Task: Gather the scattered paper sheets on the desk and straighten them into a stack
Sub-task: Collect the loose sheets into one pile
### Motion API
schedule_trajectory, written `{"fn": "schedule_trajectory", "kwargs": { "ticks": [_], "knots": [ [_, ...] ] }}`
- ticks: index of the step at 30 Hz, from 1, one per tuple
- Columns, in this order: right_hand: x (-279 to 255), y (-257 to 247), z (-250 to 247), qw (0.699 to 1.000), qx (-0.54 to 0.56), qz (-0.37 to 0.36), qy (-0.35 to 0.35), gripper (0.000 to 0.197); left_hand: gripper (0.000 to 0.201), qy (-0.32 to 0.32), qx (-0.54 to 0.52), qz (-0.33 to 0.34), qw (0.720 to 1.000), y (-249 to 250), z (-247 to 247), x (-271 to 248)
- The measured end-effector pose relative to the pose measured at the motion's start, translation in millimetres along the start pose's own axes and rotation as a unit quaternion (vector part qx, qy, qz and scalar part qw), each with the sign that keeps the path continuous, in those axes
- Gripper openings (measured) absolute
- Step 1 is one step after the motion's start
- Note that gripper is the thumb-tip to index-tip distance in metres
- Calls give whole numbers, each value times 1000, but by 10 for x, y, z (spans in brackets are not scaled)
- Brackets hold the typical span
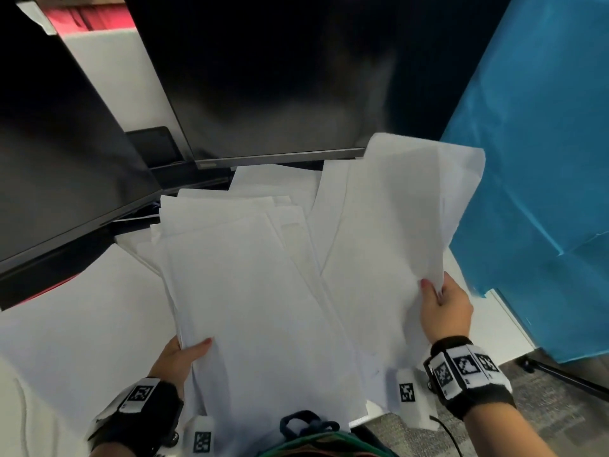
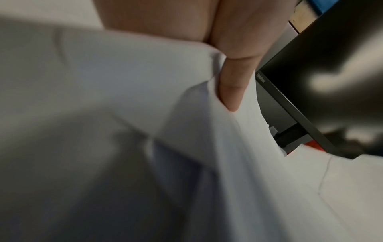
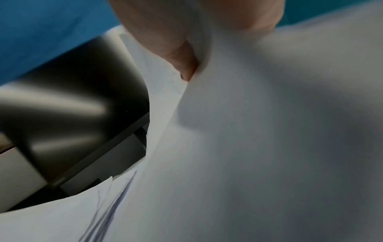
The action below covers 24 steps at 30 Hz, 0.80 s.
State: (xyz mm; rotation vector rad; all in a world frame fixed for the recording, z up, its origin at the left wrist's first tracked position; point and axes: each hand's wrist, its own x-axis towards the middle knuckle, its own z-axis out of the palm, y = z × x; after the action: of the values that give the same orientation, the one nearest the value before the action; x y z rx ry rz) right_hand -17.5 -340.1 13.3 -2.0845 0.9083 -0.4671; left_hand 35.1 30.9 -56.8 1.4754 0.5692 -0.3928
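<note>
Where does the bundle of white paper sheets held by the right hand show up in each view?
Head: bundle of white paper sheets right of centre, pinched by the right hand.
Left wrist: cannot tell.
Right wrist: fills the right half.
Shared landmark: black monitor.

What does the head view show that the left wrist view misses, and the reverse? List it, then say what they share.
Only the head view shows the right hand pinching the raised sheets by their near right corner, the blue cloth on the right, the white desk, and the uneven far edges of the left bundle.

Only the left wrist view shows the brand lettering on the monitor bezel and a red patch beneath it.

Both show the left hand holding white paper, thumb on top, and a dark monitor behind.
</note>
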Motion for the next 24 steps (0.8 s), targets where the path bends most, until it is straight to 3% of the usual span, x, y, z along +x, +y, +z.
{"fn": "schedule_trajectory", "kwargs": {
  "ticks": [7,11,18,24],
  "knots": [
    [10,-530,-291,979,17,-177,100,27,32,-8,12,-4,1000,30,30,19],
    [68,-884,-491,957,16,-256,134,20,34,-3,17,7,1000,43,50,24],
    [41,-1281,-705,928,46,-324,175,18,40,-4,28,-7,1000,38,31,27],
    [55,-1541,-675,906,156,-345,191,20,42,-10,13,-9,1000,63,55,-15]
  ]
}}
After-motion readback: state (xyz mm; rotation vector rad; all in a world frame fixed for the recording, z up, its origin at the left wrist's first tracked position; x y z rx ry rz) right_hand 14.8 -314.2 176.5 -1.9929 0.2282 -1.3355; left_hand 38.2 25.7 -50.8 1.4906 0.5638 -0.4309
